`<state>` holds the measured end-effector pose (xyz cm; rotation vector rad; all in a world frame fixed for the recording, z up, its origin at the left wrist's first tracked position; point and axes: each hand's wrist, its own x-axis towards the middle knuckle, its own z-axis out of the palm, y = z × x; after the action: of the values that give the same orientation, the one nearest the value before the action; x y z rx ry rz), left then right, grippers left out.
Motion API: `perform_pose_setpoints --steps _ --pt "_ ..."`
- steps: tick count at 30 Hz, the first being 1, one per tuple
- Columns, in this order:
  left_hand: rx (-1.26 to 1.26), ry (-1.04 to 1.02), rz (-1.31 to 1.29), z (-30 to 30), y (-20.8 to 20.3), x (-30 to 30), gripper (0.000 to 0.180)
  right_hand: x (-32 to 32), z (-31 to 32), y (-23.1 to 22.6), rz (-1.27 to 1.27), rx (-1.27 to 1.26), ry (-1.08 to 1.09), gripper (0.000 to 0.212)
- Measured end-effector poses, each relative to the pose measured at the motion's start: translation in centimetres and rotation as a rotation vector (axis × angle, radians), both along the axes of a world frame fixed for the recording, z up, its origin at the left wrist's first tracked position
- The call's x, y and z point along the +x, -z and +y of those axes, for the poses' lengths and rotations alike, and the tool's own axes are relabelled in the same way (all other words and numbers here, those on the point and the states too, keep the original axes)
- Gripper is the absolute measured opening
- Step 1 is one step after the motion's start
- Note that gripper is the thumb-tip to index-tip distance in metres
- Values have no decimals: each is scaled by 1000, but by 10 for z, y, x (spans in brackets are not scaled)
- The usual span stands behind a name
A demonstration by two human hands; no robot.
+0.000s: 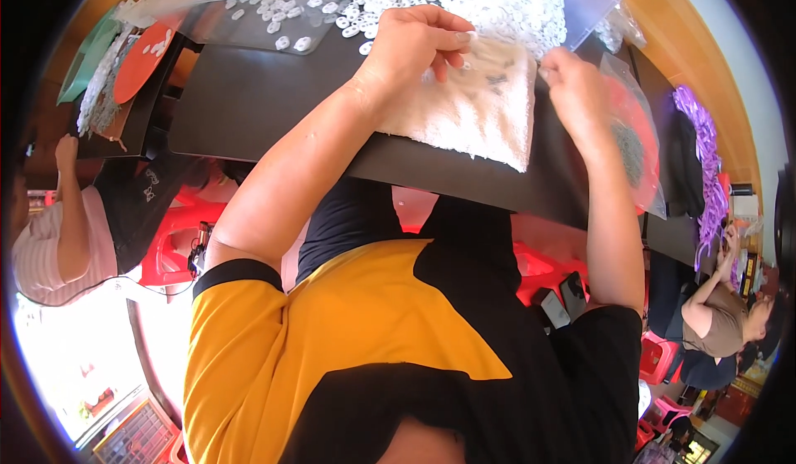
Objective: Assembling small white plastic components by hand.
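A cream towel (477,120) lies on the dark table, with small dark bits (497,78) on it. Above its left half is my left hand (414,45), thumb and forefinger pinched at something small and whitish that I cannot make out clearly. My right hand (574,87) is closed beside the towel's right edge, its fingertips pressed together; what they hold, if anything, is hidden. Just beyond both hands spreads a heap of small white oval pieces (489,4) with holes in them.
A clear plastic tray (303,45) with more white pieces stands at the far left. To the right lies a clear bag (651,182) holding small dark bits over a red plate. An orange-red plate (137,70) and purple strands (709,161) flank the table. People sit on both sides.
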<state>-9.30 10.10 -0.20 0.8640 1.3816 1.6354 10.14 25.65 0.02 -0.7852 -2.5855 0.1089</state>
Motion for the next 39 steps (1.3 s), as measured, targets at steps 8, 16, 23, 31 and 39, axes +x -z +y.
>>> perform_pose_setpoints --steps 8,16,23,31,39 --pt "13 18 -242 -1 2 -6 19 -31 -48 -24 323 -481 -185 11" --pt "2 -4 -262 -1 -1 -4 19 -41 -51 -25 413 -376 -304 11" --pt "5 -44 -277 -1 -2 -3 18 -42 -39 -5 360 -250 -255 13" --pt "1 -50 -250 -3 -4 -1 19 -51 -29 11 57 55 -258 8" --pt "27 -75 -232 -3 -2 -4 19 -43 -44 -4 406 -405 -264 9"
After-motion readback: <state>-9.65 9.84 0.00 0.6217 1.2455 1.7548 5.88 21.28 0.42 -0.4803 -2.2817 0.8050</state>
